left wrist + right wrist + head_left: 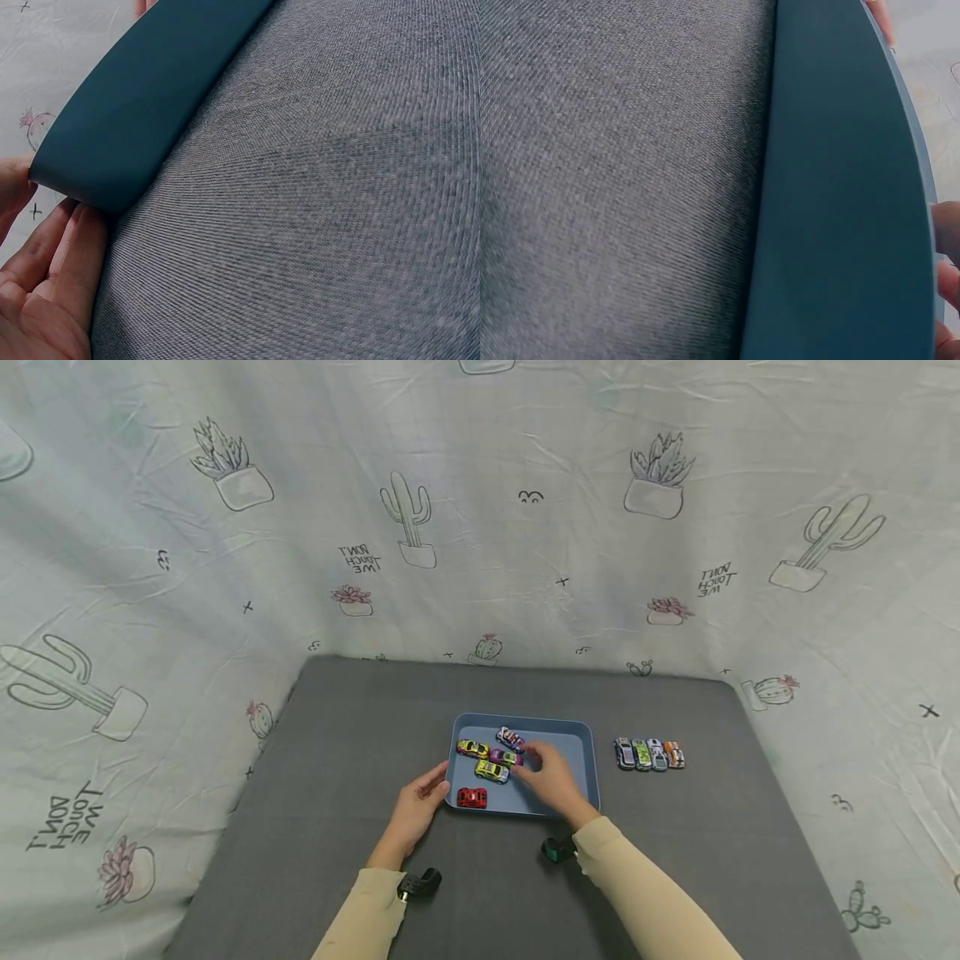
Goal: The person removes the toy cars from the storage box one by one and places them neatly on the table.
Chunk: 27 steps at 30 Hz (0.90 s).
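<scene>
A blue-grey tray (pixel 525 812) lies on the table with several toy cars in it. My left hand (pixel 416 806) grips its left side, thumb at the rim and fingers against the outer wall, as the left wrist view also shows. Inside the tray, my right hand (pixel 553 779) has thumb and finger about the right end of a purple toy car (pixel 504 757). Around that car lie a white-and-purple car (pixel 510 737), a yellow-and-black car (pixel 472 748) and a yellow-green car (pixel 491 771). A red car (pixel 472 797) sits in the near left corner.
Right of the tray, several toy cars stand side by side in a row, from a dark one (pixel 624 753) to an orange one (pixel 674 755). Grey cloth (pixel 360 735) covers the table. A curtain (pixel 480 527) printed with cacti hangs behind and at both sides.
</scene>
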### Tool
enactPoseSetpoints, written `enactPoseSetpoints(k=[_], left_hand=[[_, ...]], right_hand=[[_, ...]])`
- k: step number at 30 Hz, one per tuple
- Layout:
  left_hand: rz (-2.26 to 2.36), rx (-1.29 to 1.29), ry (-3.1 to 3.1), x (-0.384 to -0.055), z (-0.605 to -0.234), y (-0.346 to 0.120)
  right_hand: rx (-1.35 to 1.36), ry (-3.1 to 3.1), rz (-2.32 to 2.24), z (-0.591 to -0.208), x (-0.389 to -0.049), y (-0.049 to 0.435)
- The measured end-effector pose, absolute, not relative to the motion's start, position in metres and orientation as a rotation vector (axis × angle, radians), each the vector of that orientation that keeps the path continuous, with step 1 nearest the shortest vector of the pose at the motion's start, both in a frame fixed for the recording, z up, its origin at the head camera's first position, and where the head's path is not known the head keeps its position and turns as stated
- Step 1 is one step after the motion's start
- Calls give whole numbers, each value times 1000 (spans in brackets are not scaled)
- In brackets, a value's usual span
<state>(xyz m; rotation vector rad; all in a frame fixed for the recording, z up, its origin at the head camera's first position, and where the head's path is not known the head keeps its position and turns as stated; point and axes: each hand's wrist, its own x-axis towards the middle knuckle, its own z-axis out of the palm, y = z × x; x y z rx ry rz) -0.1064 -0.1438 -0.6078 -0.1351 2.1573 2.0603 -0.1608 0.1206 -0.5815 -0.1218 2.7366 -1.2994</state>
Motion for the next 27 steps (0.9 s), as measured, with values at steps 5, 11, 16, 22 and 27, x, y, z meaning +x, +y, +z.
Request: enactPoseSetpoints(k=[5, 11, 16, 22, 27], left_hand=[[2051, -144, 2132, -108, -607, -144], [2037, -98, 2124, -105, -590, -144], [2019, -72, 2131, -98, -574, -143], [2008, -65, 2135, -98, -575, -146], [2008, -52, 2121, -95, -577, -149]], right_hand=[[-95, 2726, -1277, -585, -162, 119], [-79, 2727, -1280, -588, -163, 117], [-39, 2720, -1271, -591, -158, 116], [-37, 2774, -1240, -592, -155, 111], [-25, 2819, -1212, -594, -152, 108]])
